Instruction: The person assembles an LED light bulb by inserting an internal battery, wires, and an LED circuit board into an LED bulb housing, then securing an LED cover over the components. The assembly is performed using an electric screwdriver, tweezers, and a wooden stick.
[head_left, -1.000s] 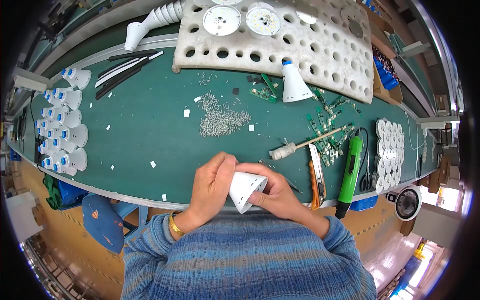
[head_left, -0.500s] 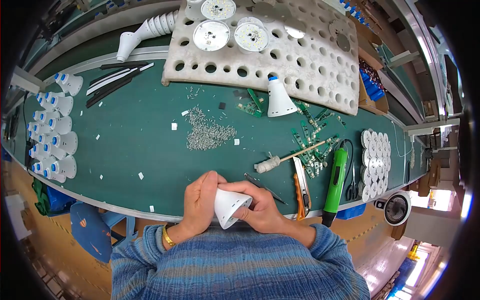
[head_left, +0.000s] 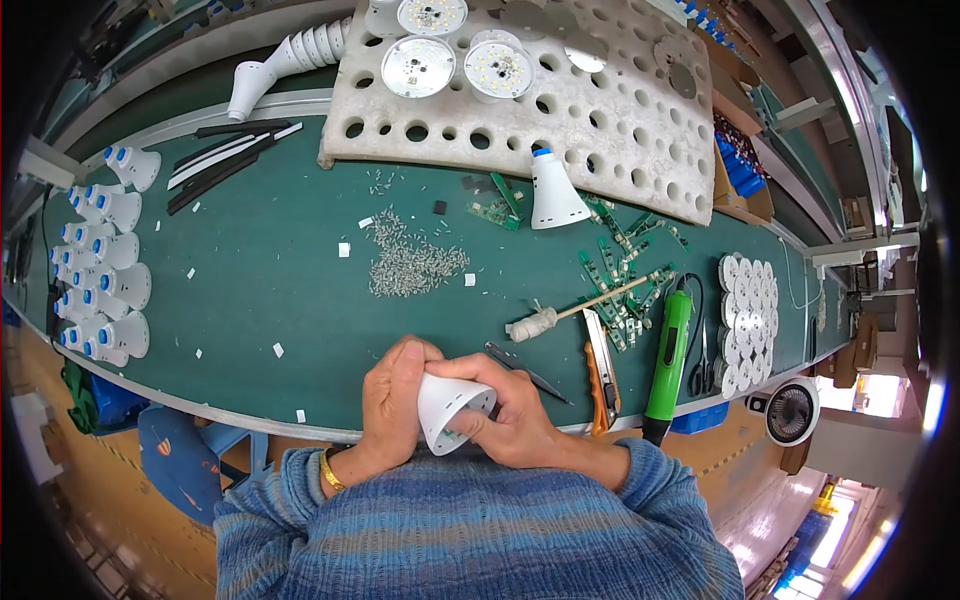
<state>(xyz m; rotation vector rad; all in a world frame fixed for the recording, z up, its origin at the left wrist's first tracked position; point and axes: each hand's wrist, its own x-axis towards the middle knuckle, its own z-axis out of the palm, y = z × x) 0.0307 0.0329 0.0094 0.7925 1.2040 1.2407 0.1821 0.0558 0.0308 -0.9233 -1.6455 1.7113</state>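
Both hands meet close to the body, just over the near edge of the table (head_left: 250,290), with wrists bent inward. The left hand (head_left: 390,405) cups the narrow end of a white cone-shaped lamp housing (head_left: 447,403), fingers curled over its top. The right hand (head_left: 512,418) grips the wide open rim, its thumb pressed along the perforated side. The housing is held clear of the table between the two palms, mouth tilted down and to the right.

Just beyond the right hand lie dark tweezers (head_left: 527,371). Farther right are an orange utility knife (head_left: 597,375) and a green electric screwdriver (head_left: 668,350). Ahead of the hands sits a pile of small metal pins (head_left: 410,265). Well off to the left stands a cluster of blue-capped housings (head_left: 105,270).
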